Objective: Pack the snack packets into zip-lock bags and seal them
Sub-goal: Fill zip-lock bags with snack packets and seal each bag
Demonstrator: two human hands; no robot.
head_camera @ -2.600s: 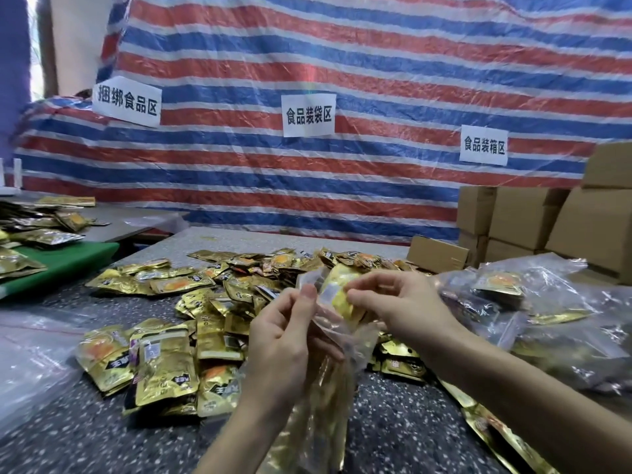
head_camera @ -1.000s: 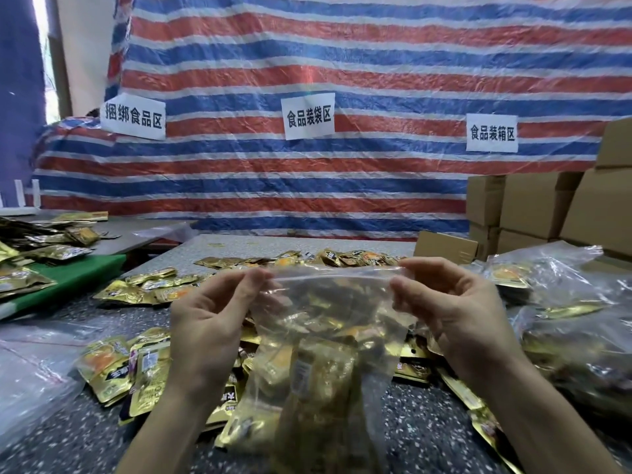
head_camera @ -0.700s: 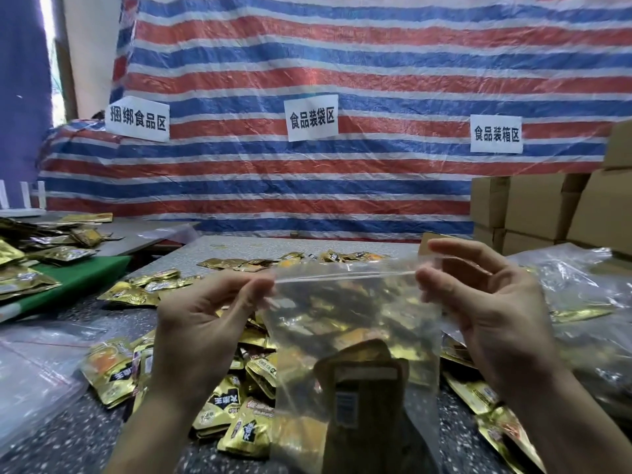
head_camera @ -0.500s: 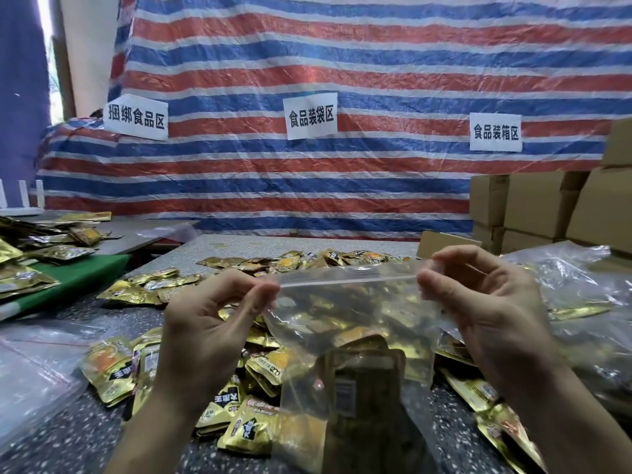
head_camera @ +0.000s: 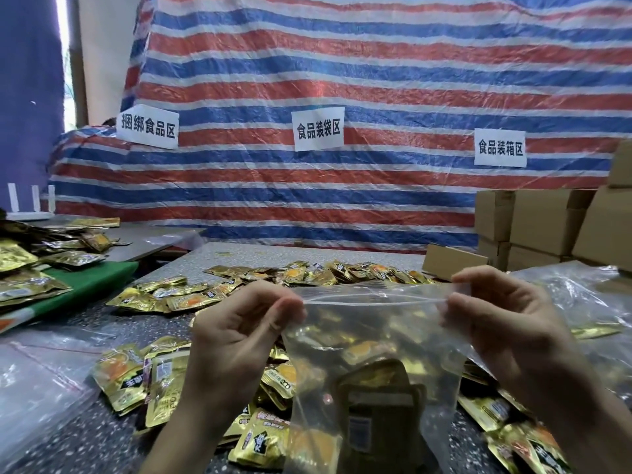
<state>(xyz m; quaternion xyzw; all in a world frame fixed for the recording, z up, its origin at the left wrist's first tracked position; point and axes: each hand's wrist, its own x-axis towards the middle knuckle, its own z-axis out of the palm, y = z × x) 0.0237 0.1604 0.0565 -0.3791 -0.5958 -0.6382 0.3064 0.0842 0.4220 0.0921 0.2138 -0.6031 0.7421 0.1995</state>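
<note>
- Snack packets [head_camera: 178,299] in gold foil lay loose in front of the biggest thing before me, a red, white and blue striped tarp [head_camera: 376,80] hung across the whole back.
- The speckled counter [head_camera: 246,256] ran from the tarp toward me, with the packets heaped across its middle and some lying under my wrists.
- Brown cardboard boxes [head_camera: 547,220] were stacked at the far right, against the tarp.
- Clear filled bags [head_camera: 588,302] were piled on the right of the counter below the boxes, and flat empty bags [head_camera: 41,381] lay at its left edge.
- A green board [head_camera: 95,282] at the left carried more gold packets.
- The zip-lock bag [head_camera: 369,323] hung in the air above the heap, between my hands, its top strip pulled straight and level and gold packets in its lower part. I could not tell whether the strip was closed.
- My left hand [head_camera: 232,340] had its fingers [head_camera: 273,295] pinching the bag's top left corner, thumb against forefinger.
- My right hand [head_camera: 506,330] pinched the top right corner the same way.
- Three white paper labels [head_camera: 318,130] with black characters were stuck on the tarp.
- One brown packet [head_camera: 376,405] inside the bag showed me its back, barcode out.
</note>
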